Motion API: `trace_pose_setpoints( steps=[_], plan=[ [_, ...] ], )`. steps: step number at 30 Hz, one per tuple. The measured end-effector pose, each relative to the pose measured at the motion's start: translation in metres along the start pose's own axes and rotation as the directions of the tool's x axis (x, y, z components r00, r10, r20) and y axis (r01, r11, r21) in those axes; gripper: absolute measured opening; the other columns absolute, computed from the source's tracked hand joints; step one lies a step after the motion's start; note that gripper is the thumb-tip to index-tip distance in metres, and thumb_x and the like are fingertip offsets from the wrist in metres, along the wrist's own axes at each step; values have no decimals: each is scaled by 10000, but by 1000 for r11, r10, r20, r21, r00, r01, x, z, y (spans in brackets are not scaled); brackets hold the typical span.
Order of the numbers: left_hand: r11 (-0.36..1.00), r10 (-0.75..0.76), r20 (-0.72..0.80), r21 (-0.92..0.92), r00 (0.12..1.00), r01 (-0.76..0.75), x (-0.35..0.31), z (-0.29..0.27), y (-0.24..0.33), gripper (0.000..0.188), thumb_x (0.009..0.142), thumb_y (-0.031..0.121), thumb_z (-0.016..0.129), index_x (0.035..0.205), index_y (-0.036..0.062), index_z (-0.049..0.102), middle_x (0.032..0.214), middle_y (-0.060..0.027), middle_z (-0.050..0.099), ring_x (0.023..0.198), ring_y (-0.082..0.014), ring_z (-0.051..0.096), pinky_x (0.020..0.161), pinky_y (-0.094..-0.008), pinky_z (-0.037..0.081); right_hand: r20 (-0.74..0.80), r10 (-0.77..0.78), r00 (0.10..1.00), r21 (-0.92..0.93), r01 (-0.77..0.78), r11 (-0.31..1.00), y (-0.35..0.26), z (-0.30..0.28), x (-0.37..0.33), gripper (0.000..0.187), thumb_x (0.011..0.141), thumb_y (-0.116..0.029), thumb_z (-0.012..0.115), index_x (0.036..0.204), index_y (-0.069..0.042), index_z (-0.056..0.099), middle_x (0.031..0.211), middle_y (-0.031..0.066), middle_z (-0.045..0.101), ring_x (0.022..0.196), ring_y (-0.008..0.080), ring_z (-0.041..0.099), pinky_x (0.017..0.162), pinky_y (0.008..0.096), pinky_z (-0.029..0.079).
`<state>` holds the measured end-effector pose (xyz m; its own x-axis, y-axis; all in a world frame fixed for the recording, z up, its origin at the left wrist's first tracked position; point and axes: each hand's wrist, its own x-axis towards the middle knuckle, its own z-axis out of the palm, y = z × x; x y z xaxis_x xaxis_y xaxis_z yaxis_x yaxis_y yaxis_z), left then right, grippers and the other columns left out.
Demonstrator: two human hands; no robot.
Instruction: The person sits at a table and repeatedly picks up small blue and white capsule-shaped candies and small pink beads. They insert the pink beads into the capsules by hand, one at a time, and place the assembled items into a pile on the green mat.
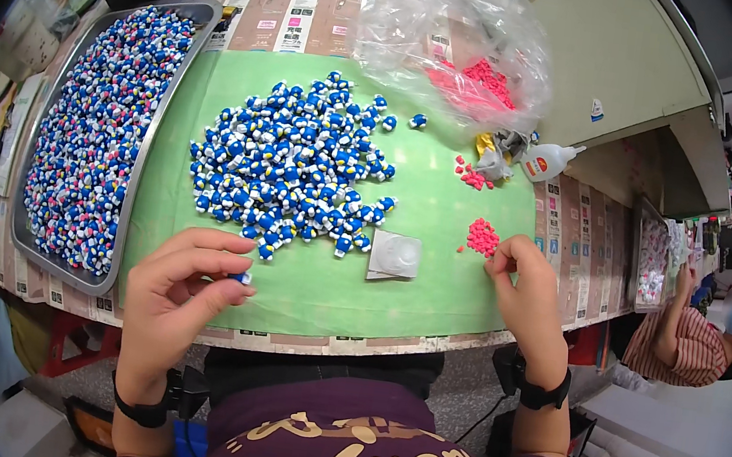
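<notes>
My left hand (182, 288) pinches a small blue-and-white figurine (240, 278) between thumb and fingers, just below a big heap of like figurines (287, 163) on the green mat (310, 300). Some in the heap show yellow bits. Over on the right, my right hand (523, 282) has thumb and forefinger pressed together at the edge of a little pile of pink pieces (482, 237). Whatever those fingertips hold is hidden. Between the hands lies a small greyish-white square pad (395, 256) with a round clear patch on it.
A metal tray (122, 233) full of figurines with pink parts stands at left. Behind are a clear plastic bag (400, 39) of pink pieces, more loose pink pieces (473, 177), a crumpled foil packet (494, 157) and a white squeeze bottle (549, 160). Other people sit at both sides.
</notes>
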<state>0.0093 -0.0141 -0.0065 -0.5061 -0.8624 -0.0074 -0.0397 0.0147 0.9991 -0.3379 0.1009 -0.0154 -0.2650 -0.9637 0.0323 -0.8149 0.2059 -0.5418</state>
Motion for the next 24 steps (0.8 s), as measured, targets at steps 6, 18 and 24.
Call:
trace_pose_setpoints(
  steps=[6,18,24],
  plan=[
    [954,-155,65,-248,986,166,-8,-4,-3,164,884,-73,624,1045,-74,661,1049,-158,641,880,-196,695,725,-268,588,-2,39,999,69,-39,997,-2,0,3,163,758,119,586,853,9,512,776,145,556,712,306,577,662,355,469],
    [934,-156,204,-289,966,212,-6,10,-3,124,916,-31,621,1028,-39,673,941,-76,595,753,-108,629,638,-220,524,93,-24,995,15,23,1000,-8,-8,4,115,782,94,569,833,11,507,788,163,547,741,330,575,673,373,465],
    [931,-70,289,-324,955,166,-1,30,-8,177,909,-42,627,1073,-27,691,998,-84,602,785,-122,632,673,-234,550,116,-168,979,365,115,924,-45,-10,-4,168,742,118,598,837,-11,546,850,106,612,807,292,602,747,359,477]
  ],
)
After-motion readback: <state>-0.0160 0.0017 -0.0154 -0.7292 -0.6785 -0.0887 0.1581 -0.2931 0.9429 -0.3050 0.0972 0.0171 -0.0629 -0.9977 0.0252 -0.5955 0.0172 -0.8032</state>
